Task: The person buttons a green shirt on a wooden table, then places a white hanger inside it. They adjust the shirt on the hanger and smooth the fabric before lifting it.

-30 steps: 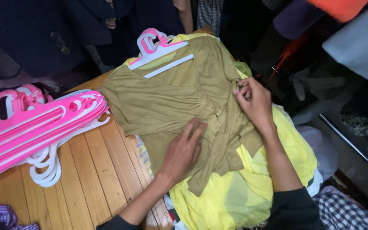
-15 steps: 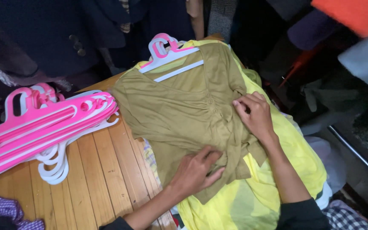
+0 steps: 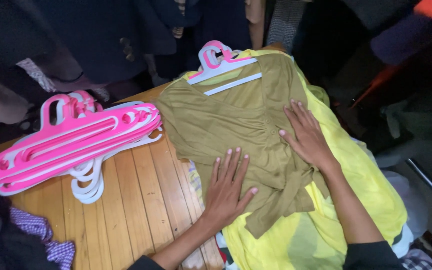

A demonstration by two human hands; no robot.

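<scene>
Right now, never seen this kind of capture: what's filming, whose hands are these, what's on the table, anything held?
There is no machine here. A person wears a camera on the head, and the one picture looks down at their own two bare hands. Both lie flat, fingers spread, on an olive-green top: the left hand near its lower edge, the right hand by the buttoned middle. Neither grips anything. The top hangs on a pink and white hanger and lies over a yellow garment, on a wooden table. To the left sits a stack of pink and white hangers. Dark clothes hang beyond the table, and a checked cloth shows at the lower left.
</scene>
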